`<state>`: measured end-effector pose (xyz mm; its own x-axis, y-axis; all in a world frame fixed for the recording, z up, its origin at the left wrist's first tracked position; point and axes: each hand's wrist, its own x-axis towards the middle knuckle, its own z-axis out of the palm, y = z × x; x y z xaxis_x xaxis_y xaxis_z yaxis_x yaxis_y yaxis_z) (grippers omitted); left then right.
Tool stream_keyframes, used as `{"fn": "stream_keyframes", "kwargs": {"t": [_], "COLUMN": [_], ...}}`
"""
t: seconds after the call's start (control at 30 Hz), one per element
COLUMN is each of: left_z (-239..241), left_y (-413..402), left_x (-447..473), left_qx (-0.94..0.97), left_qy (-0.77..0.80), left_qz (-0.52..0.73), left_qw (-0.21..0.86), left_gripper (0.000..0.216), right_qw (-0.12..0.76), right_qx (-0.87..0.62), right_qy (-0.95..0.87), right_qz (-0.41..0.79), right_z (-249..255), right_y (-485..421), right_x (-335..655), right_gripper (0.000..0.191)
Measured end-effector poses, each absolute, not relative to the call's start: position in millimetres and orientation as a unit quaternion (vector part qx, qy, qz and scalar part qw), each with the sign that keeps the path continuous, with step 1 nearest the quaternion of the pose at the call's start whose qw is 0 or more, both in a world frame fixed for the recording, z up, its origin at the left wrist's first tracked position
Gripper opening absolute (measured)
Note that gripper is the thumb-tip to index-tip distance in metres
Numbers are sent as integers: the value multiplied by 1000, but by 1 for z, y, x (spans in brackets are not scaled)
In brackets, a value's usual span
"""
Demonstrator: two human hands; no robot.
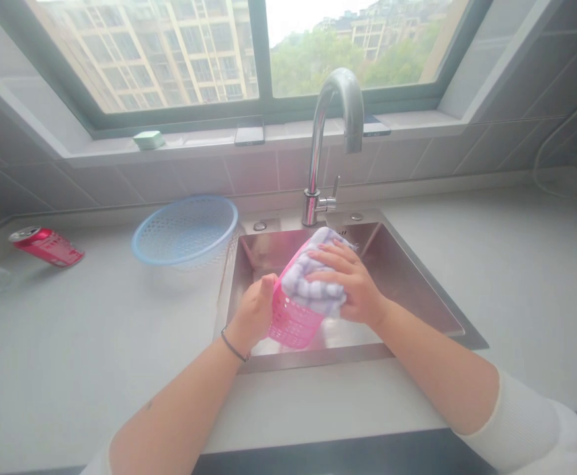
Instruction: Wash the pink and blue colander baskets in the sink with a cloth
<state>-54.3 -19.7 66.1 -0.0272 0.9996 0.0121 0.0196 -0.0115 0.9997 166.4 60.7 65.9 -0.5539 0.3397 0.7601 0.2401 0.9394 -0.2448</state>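
Note:
Over the steel sink, my left hand grips the edge of a small pink plastic mesh basket, which it holds tilted. My right hand presses a puffy lilac-and-white cloth or scrubber against the inside of the basket. The fingers of that hand are curled over it. The cloth hides most of the basket's upper part. A thin dark bracelet circles my left wrist.
Behind the stainless sink rises a curved chrome faucet. A blue mesh basket stands on the counter to the left, with a red can lying farther left. A phone and a pale green box sit on the windowsill.

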Motion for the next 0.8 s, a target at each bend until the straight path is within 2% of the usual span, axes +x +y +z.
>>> {"fn": "stream_keyframes", "kwargs": {"t": [0.1, 0.2, 0.33, 0.37, 0.5, 0.6, 0.67, 0.73, 0.8], "left_z": [61, 61, 69, 71, 74, 72, 71, 70, 71], "left_y": [-20, -20, -19, -19, -17, -14, -12, -11, -11], "left_x": [-53, -54, -60, -61, -66, -62, -58, -54, -52], "left_qx": [481, 455, 405, 400, 399, 401, 389, 363, 341], "left_qy": [505, 485, 433, 416, 349, 324, 331, 344, 350], "left_qz": [496, 514, 534, 531, 490, 473, 499, 537, 553], "left_qw": [517, 542, 603, 620, 692, 714, 700, 679, 675], "left_gripper": [77, 71, 38, 35, 46, 50, 49, 48, 52], "right_qw": [482, 484, 503, 504, 511, 517, 504, 472, 412], "right_qx": [-234, -260, -272, -274, -302, -324, -319, -266, -140], "right_qy": [-820, -786, -739, -723, -656, -657, -704, -798, -896], "right_qz": [201, 285, 357, 384, 467, 443, 386, 265, 90], "right_z": [63, 63, 58, 56, 45, 41, 44, 50, 57], "right_y": [75, 74, 70, 72, 84, 88, 79, 62, 44], "right_x": [172, 171, 167, 166, 167, 167, 163, 157, 149], "right_gripper": [34, 35, 38, 39, 43, 44, 43, 37, 32]}}
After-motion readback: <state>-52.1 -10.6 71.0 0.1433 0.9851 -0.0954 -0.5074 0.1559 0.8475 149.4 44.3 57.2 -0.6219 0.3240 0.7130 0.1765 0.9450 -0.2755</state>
